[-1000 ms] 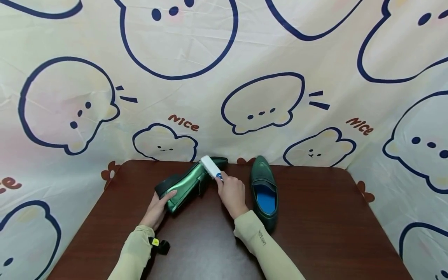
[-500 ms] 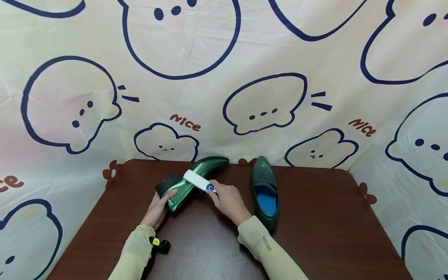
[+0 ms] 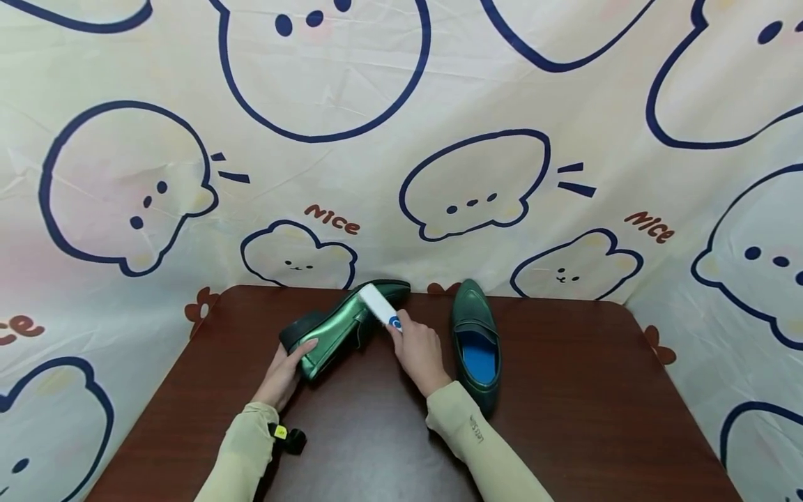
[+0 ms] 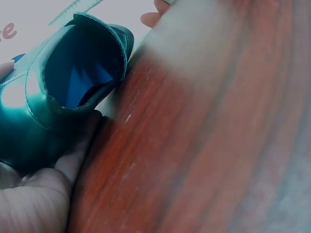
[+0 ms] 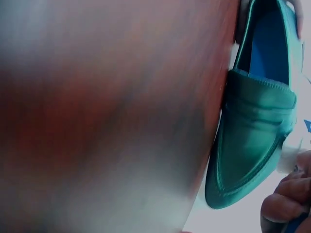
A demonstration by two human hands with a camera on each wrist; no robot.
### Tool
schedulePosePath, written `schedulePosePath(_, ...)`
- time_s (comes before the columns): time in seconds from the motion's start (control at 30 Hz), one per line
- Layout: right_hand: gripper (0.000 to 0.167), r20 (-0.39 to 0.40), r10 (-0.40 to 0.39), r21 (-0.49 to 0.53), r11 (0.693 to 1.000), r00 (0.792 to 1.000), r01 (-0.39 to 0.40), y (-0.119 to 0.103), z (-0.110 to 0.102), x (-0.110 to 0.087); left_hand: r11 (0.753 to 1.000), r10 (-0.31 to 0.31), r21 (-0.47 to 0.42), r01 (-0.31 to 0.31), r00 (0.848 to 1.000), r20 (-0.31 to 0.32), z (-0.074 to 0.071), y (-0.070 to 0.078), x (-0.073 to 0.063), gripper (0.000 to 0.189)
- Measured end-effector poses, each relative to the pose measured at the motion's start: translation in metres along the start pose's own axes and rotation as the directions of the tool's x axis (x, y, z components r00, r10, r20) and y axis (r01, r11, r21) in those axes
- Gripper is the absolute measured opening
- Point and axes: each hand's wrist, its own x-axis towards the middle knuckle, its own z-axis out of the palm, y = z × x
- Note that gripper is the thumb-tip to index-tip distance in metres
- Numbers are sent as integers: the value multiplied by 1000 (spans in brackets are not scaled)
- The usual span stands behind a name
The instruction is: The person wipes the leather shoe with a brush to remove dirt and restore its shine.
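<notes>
A shiny green loafer point(image 3: 339, 338) is tipped on its side at the back of the table, toe pointing to the far right. My left hand point(image 3: 279, 376) grips it at the heel, thumb on the upper. In the left wrist view, the shoe's opening point(image 4: 80, 68) shows a blue insole, with my fingers under the heel. My right hand point(image 3: 419, 352) holds a white brush point(image 3: 378, 302) by its blue-marked handle; the brush head lies against the shoe's side near the toe. The loafer's strap and toe point(image 5: 250, 141) show in the right wrist view, the brush hand point(image 5: 286, 199) beside it.
A matching green loafer point(image 3: 472, 314) with a blue insole stands upright to the right of my right hand, toe away. The dark wooden table point(image 3: 583, 390) ends at a cartoon-printed cloth point(image 3: 464, 90) hung behind it.
The brush in my right hand moved back along the shoe to its middle, then forward again toward the toe. My left hand and both shoes keep their places.
</notes>
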Motion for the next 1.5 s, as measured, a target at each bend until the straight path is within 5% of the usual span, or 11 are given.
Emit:
schedulePosePath(0.13,29,-28,36,-15,999,999,-37,0,0,1,1000,3,2,-3,1000,15,-2,1,-1,85)
schedulePosePath(0.4,29,77,-154,41,988,985,151,-19,6,-9,999,-10,32,10,1000,-13,-4,0,-2,86)
schedulePosePath(0.67,26,-77,-4,-105,994,997,-4,-13,9,1,1000,19,8,-19,1000,25,0,0,1,85)
schedulePosePath(0.93,28,-66,20,-77,997,998,-25,-11,5,5,1000,3,8,-3,1000,7,-1,3,2,90)
schedulePosePath(1.1,29,-59,31,-95,995,998,-37,-11,5,6,998,-38,37,42,994,-106,8,10,-3,110)
schedulePosePath(1.3,29,-20,54,-85,995,998,-56,-11,4,5,997,-69,-4,72,930,-362,33,21,-3,119)
schedulePosePath(1.37,30,-18,57,-81,995,998,-58,-11,3,5,997,-73,-9,75,918,-390,34,20,-2,122)
schedulePosePath(1.5,32,-13,67,-76,995,998,-68,-14,2,4,997,-77,-16,76,920,-383,22,12,-5,121)
